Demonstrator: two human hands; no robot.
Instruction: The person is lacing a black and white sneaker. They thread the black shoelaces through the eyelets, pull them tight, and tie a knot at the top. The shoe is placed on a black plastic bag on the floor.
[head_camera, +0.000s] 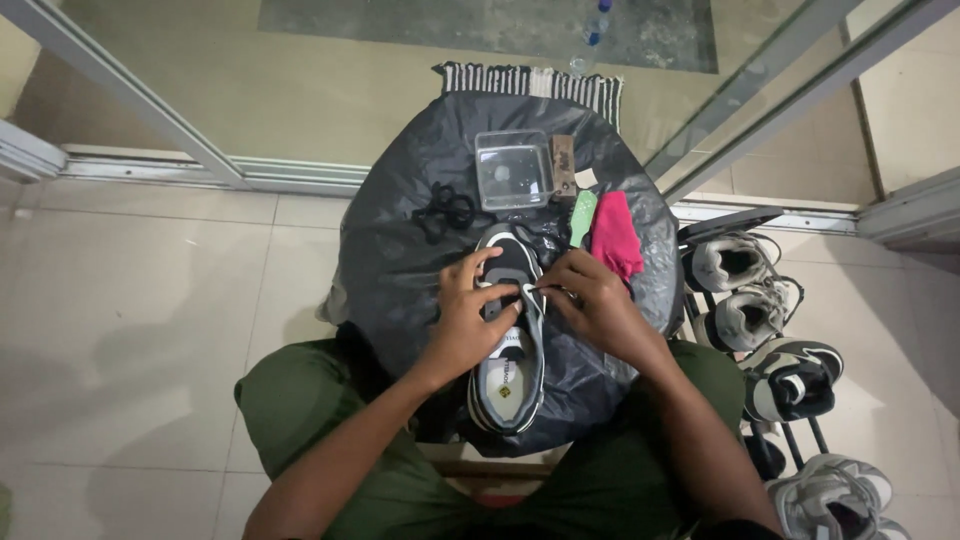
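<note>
**Lacing at the shoe, both hands on the tongue**

Head view: black-and-white sneaker (510, 350) lying toe-away on a round table under a black plastic sheet (400, 260). Left hand (462, 325) curled over the shoe's left side, thumb pressing the tongue. Right hand (597, 305) pinching a pale lace end (530, 291) at the eyelets. Beyond: loose black lace (445, 208), clear plastic box (513, 170), brush (563, 165), pink cloth (613, 235). Shoe rack (775, 340) at right.

Risk, judged: lace end slipping from so small a pinch; slick sheet letting the shoe slide if the left-hand press eases.
</note>
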